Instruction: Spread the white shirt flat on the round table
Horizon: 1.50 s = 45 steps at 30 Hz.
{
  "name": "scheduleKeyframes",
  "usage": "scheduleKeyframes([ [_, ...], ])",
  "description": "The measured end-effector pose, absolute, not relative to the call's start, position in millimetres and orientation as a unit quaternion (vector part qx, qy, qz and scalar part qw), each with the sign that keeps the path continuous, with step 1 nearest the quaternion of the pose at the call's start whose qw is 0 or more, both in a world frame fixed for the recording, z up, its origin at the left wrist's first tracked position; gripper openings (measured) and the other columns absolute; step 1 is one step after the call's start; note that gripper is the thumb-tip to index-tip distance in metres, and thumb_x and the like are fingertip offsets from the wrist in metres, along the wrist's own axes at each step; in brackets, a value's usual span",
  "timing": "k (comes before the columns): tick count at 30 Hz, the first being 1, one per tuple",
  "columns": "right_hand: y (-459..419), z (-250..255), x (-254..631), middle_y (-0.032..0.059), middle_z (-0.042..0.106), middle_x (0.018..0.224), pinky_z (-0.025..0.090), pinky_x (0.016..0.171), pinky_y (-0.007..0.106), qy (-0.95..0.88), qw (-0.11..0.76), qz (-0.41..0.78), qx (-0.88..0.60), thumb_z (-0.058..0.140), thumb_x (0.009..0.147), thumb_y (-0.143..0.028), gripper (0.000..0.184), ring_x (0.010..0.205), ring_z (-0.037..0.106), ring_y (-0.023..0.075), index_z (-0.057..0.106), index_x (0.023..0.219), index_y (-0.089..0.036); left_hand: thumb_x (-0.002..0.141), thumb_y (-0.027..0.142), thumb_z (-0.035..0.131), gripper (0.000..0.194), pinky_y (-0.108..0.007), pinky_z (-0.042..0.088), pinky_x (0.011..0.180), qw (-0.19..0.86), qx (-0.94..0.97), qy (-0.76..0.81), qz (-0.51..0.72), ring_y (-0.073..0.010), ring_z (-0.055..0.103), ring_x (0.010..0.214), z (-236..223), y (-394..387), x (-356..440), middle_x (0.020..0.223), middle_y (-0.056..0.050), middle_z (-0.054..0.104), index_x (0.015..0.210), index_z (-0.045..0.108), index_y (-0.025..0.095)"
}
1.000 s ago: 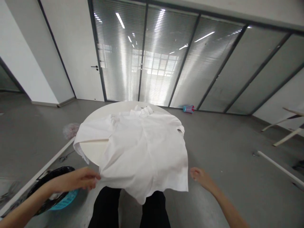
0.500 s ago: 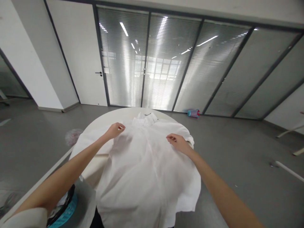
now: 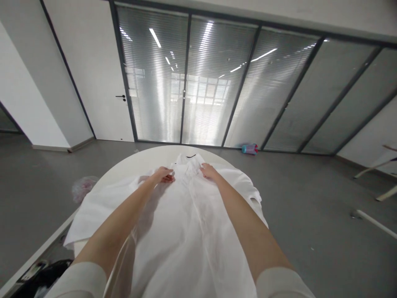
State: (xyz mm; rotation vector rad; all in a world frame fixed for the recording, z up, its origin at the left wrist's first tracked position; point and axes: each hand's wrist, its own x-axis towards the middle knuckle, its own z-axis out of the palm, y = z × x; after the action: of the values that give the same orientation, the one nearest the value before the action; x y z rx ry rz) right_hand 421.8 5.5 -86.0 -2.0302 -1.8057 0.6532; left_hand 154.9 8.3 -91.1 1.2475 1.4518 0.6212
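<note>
head view: white shirt (image 3: 186,231) lies spread over the round white table (image 3: 136,163), collar (image 3: 187,161) at the far edge. left hand (image 3: 163,174) rests flat on the cloth just left of the collar, fingers curled slightly, gripping nothing; right hand (image 3: 208,170) presses just right of it, also flat. judgement: even outward strokes from the collar would smooth it best. grey floor, glass wall with blinds (image 3: 217,82) behind.

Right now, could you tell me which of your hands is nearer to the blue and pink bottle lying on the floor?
Right. The right hand rests on the shirt by its collar, on the bottle side; the left hand lies on the shirt farther away.
</note>
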Motion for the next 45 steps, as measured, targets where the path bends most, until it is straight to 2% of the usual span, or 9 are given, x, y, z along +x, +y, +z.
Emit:
scheduleKeyframes([
  [4,16.7,-99.4,426.1,-0.0033,0.061,0.055,0.044,0.053,0.022,-0.62,0.146,0.241,-0.732,0.054,0.096,-0.041,0.037,0.041,0.052,0.011,0.055,0.123,-0.015,0.093,0.027,0.055,0.018,-0.025,0.056,0.06,0.494,0.553,0.624,0.245,-0.0173,0.07,0.06,-98.0,11.7,155.5,0.064,-0.003,0.068,0.107,0.054,0.016],
  [8,11.5,-101.1,425.4,-0.0023,0.063,0.057,0.042,0.05,0.02,-0.619,0.162,0.248,-0.728,0.052,0.098,-0.038,0.024,0.04,0.051,0.0097,0.057,0.106,-0.016,0.097,0.028,0.044,0.017,-0.025,0.052,0.062,0.388,0.6,0.645,0.271,-0.0161,0.068,0.062,-98.2,14.2,165.2,0.071,-0.001,0.07,0.112,0.051,0.022],
  [14,8.6,-71.3,435.2,-0.0034,0.067,0.069,0.044,0.057,0.019,-0.599,0.227,0.186,-0.745,0.027,0.105,-0.034,0.024,0.046,0.057,0.0089,0.044,0.117,-0.021,0.099,0.032,0.039,0.022,-0.035,0.045,0.081,0.198,0.642,0.67,0.316,-0.0257,0.065,0.097,-68.5,32.3,197.2,0.1,-0.011,0.071,0.113,0.053,0.023],
  [20,32.6,-57.7,435.1,0.0098,0.068,0.103,0.046,0.077,0.032,-0.568,0.218,0.083,-0.789,0.024,0.104,-0.038,0.033,0.087,0.065,0.0198,0.046,0.122,-0.022,0.101,0.032,0.033,0.033,-0.04,0.041,0.087,0.106,0.665,0.674,0.303,-0.0323,0.06,0.107,-62.7,60.2,223.0,0.109,-0.021,0.066,0.121,0.053,0.015],
  [23,32.3,-85.1,422.9,0.0172,0.06,0.121,0.042,0.087,0.04,-0.571,0.19,0.046,-0.798,0.035,0.102,-0.034,0.03,0.11,0.057,0.0279,0.053,0.12,-0.019,0.1,0.032,0.036,0.031,-0.039,0.041,0.088,0.095,0.69,0.663,0.275,-0.0313,0.06,0.107,-88.3,63.8,222.1,0.107,-0.02,0.066,0.118,0.056,0.015],
  [27,24.0,-115.1,414.0,0.0211,0.054,0.129,0.033,0.097,0.047,-0.581,0.176,-0.002,-0.795,0.036,0.101,-0.03,0.031,0.122,0.046,0.0334,0.058,0.118,-0.016,0.1,0.03,0.038,0.029,-0.035,0.042,0.091,0.084,0.714,0.648,0.253,-0.0264,0.059,0.112,-116.6,65.0,213.1,0.117,-0.017,0.063,0.118,0.056,0.017],
  [36,29.3,-106.4,428.7,0.0163,0.062,0.119,0.037,0.094,0.035,-0.622,0.17,-0.035,-0.764,0.027,0.105,-0.033,0.032,0.114,0.055,0.0264,0.05,0.12,-0.017,0.089,0.045,0.057,0.031,-0.033,0.044,0.086,0.098,0.75,0.622,0.204,-0.0263,0.062,0.103,-115.0,78.2,180.8,0.105,-0.012,0.069,0.097,0.067,0.017],
  [42,42.0,-103.0,428.6,0.0173,0.061,0.12,0.042,0.081,0.036,-0.616,0.153,-0.039,-0.772,0.012,0.105,-0.039,0.043,0.099,0.064,0.027,0.041,0.129,-0.019,0.102,0.041,0.036,0.033,-0.042,0.037,0.094,0.019,0.761,0.609,0.222,-0.0261,0.06,0.107,-107.4,74.6,191.9,0.114,-0.012,0.065,0.119,0.056,0.021],
  [45,47.7,-108.0,428.1,0.0173,0.06,0.119,0.044,0.08,0.038,-0.618,0.113,-0.055,-0.776,0.015,0.105,-0.039,0.043,0.098,0.064,0.0273,0.043,0.131,-0.019,0.102,0.04,0.035,0.033,-0.043,0.036,0.095,-0.009,0.768,0.605,0.212,-0.0281,0.059,0.108,-110.4,78.6,202.9,0.117,-0.013,0.063,0.12,0.056,0.022],
])
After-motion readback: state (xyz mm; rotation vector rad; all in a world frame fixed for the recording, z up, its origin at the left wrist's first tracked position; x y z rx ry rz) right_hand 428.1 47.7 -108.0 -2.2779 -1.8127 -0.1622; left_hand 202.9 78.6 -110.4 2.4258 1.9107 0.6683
